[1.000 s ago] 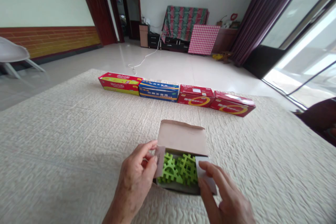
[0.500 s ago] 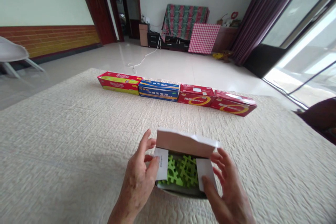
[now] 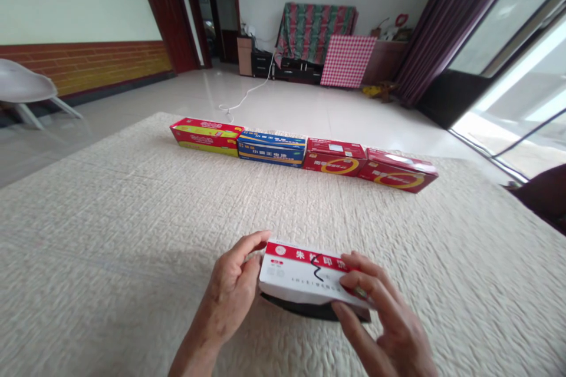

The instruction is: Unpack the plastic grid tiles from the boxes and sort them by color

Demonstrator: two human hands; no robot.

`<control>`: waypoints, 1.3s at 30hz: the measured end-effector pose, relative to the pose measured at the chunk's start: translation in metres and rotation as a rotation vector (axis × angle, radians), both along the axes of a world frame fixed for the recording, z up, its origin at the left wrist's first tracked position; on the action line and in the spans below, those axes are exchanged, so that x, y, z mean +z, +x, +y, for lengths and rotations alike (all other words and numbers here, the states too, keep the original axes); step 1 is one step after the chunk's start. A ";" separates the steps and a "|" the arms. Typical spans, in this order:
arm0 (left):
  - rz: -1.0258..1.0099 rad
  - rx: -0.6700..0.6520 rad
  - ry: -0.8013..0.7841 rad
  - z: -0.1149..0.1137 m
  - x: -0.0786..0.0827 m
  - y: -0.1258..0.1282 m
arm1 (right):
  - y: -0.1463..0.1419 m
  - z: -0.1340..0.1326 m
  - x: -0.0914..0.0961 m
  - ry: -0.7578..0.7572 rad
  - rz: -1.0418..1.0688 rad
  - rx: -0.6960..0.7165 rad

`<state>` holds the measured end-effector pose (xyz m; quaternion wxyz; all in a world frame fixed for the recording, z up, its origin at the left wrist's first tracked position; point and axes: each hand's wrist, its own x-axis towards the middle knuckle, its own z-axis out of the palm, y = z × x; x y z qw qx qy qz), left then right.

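A small white and red cardboard box (image 3: pixel 300 275) lies close in front of me, with a black handwritten mark on its lid. The lid is folded down over the top, and a dark gap shows along the near edge. My left hand (image 3: pixel 236 283) grips the left end, its fingers along the far corner and side. On the right part of the lid rest the fingers of my right hand (image 3: pixel 375 300), while its thumb touches the near edge. Whatever lies inside the box is hidden by the lid.
Across the cream textured cover (image 3: pixel 132 212) stand a red and green box (image 3: pixel 206 138), a blue box (image 3: pixel 271 150) and two red boxes (image 3: pixel 335 159), end to end. Beyond are a tiled floor, a white chair (image 3: pixel 29 85) at left and a cloth-draped cabinet (image 3: pixel 316 35).
The lid flap has come down from upright and now covers the green plastic pieces and side flaps. My right hand has moved onto the lid; my left stays at the left end.
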<state>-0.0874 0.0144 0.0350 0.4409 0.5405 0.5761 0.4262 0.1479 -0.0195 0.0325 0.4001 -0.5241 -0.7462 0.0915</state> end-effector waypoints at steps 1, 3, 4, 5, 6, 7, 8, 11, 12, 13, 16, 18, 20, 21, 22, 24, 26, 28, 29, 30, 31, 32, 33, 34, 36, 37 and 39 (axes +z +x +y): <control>-0.033 0.003 -0.033 0.000 0.001 -0.002 | -0.002 0.000 0.001 0.020 -0.014 0.001; -0.094 -0.005 -0.080 -0.001 0.004 -0.004 | -0.004 0.000 0.002 0.040 -0.027 0.002; -0.111 -0.019 -0.089 -0.002 0.006 -0.005 | -0.005 0.000 0.002 0.038 -0.028 0.003; -0.109 -0.038 -0.083 -0.002 0.007 -0.004 | -0.006 0.000 0.002 0.033 -0.027 0.007; -0.084 -0.059 -0.061 -0.003 0.008 -0.004 | -0.006 0.000 0.002 0.025 -0.023 0.009; -0.038 -0.078 -0.025 -0.003 0.008 -0.003 | -0.006 -0.001 0.002 0.018 -0.019 0.012; 0.022 -0.094 0.014 -0.003 0.008 -0.002 | -0.006 -0.001 0.002 0.011 -0.016 0.016; 0.180 -0.135 0.068 -0.003 0.004 0.001 | -0.004 -0.004 0.003 -0.023 -0.019 0.047; 0.207 -0.154 0.067 -0.003 0.002 0.002 | -0.004 -0.006 0.003 -0.040 -0.023 0.058; 0.226 -0.175 0.067 -0.004 0.001 0.002 | -0.004 -0.007 0.002 -0.053 -0.025 0.064; 0.267 -0.221 0.104 -0.005 -0.004 0.003 | -0.006 -0.012 -0.005 -0.063 0.018 0.026; 0.284 -0.239 0.138 -0.006 -0.006 0.003 | -0.009 -0.014 -0.010 -0.060 0.061 -0.006; 0.295 -0.254 0.161 -0.007 -0.008 0.004 | -0.011 -0.015 -0.015 -0.075 0.073 -0.007; 0.300 -0.254 0.173 -0.007 -0.008 0.004 | -0.011 -0.014 -0.016 -0.086 0.064 0.002; 0.305 -0.249 0.186 -0.007 -0.008 0.005 | -0.012 -0.014 -0.016 -0.094 0.052 0.011; 0.317 -0.226 0.215 -0.007 -0.009 0.007 | -0.013 -0.013 -0.015 -0.106 0.030 0.024; 0.330 -0.198 0.249 -0.008 -0.009 0.010 | -0.015 -0.014 -0.015 -0.104 0.011 0.023; 0.337 -0.174 0.279 -0.010 -0.011 0.013 | -0.017 -0.019 -0.016 -0.094 -0.001 -0.009; 0.338 -0.161 0.293 -0.012 -0.011 0.015 | -0.019 -0.023 -0.018 -0.084 -0.001 -0.036; 0.339 -0.152 0.305 -0.014 -0.012 0.017 | -0.020 -0.029 -0.021 -0.072 0.005 -0.068; 0.338 -0.150 0.313 -0.016 -0.012 0.019 | -0.021 -0.035 -0.025 -0.062 0.018 -0.101; 0.338 -0.157 0.320 -0.018 -0.012 0.020 | -0.023 -0.041 -0.029 -0.046 0.037 -0.130; 0.339 -0.167 0.327 -0.020 -0.012 0.021 | -0.024 -0.047 -0.034 -0.023 0.064 -0.155; 0.342 -0.177 0.335 -0.022 -0.012 0.023 | -0.025 -0.053 -0.039 0.003 0.099 -0.178; 0.353 -0.184 0.357 -0.025 -0.012 0.025 | -0.027 -0.060 -0.049 0.051 0.170 -0.212; 0.360 -0.177 0.368 -0.026 -0.012 0.027 | -0.029 -0.062 -0.053 0.074 0.203 -0.224; 0.378 -0.157 0.386 -0.027 -0.013 0.029 | -0.032 -0.062 -0.059 0.119 0.251 -0.242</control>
